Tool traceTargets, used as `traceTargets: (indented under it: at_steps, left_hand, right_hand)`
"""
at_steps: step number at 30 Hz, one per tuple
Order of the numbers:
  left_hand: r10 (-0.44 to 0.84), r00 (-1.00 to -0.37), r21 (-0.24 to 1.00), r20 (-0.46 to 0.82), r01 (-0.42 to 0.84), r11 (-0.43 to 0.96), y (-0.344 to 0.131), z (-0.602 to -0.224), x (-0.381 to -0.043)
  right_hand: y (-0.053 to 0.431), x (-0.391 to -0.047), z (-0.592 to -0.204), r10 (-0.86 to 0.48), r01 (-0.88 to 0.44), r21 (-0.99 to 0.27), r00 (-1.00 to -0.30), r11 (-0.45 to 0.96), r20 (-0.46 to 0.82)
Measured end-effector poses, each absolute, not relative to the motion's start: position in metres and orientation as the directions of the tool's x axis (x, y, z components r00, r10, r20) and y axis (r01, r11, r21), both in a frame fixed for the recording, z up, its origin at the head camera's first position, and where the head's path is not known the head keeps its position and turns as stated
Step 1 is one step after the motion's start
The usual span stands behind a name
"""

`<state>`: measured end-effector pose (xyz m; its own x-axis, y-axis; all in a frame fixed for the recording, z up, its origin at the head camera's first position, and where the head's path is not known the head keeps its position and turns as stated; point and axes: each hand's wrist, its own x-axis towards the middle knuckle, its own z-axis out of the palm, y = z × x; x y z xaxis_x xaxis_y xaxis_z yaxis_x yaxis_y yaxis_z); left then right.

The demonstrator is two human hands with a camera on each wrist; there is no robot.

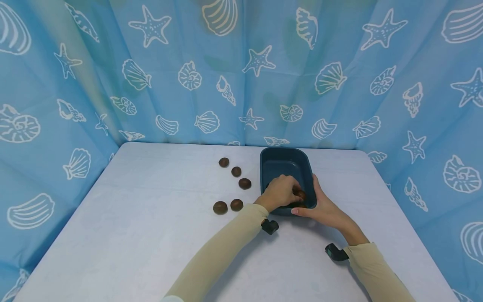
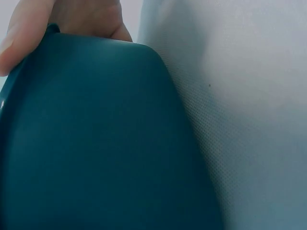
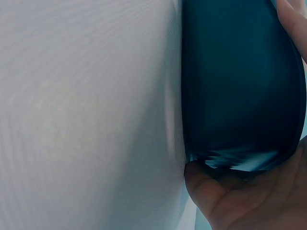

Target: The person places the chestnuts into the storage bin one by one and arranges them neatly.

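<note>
A dark teal rectangular tub (image 1: pixel 286 154) stands toward the table's far right. My left hand (image 1: pixel 281 192) reaches over its left wall and down inside, fingers curled on a brown chestnut (image 1: pixel 300 195) near the right wall. At least one more chestnut lies partly hidden below it. With thumb at the near wall and fingers along the right side, my right hand (image 1: pixel 325 209) grips the tub's near right corner. Close up, the left wrist view has the tub's outer wall (image 2: pixel 105 124); another side of the tub (image 3: pixel 240 72) fills part of the right wrist view.
Several chestnuts (image 1: pixel 245 183) lie loose on the white table (image 1: pixel 151 201), left of the tub. A blue curtain (image 1: pixel 241 92) with white shell and starfish prints hangs behind the table and along its sides. A small black device (image 1: pixel 336 252) is worn at each wrist.
</note>
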<state>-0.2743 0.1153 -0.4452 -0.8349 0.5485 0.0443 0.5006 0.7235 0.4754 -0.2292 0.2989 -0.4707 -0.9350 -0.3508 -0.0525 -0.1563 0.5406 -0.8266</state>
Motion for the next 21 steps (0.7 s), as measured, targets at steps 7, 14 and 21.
traceTargets:
  at_steps: [7,14,21]
  left_hand:
    - [0.588,-0.808,0.420,0.037,0.547,0.724,0.1160,-0.4455,-0.2760]
    - [0.612,-0.790,0.368,0.040,0.581,0.726,0.1152,-0.4472,-0.2772]
    - [0.555,-0.819,0.432,0.146,0.558,0.709,0.1066,-0.4439,-0.2729]
  right_hand:
    - [0.2994,-0.2273,-0.4678,-0.346,-0.151,-0.815,-0.936,0.559,-0.064]
    - [0.2989,-0.2255,-0.4651,-0.331,-0.126,-0.805,-0.939,0.579,-0.092]
    - [0.2988,-0.2277,-0.4684,-0.323,-0.102,-0.801,-0.939,0.589,-0.118]
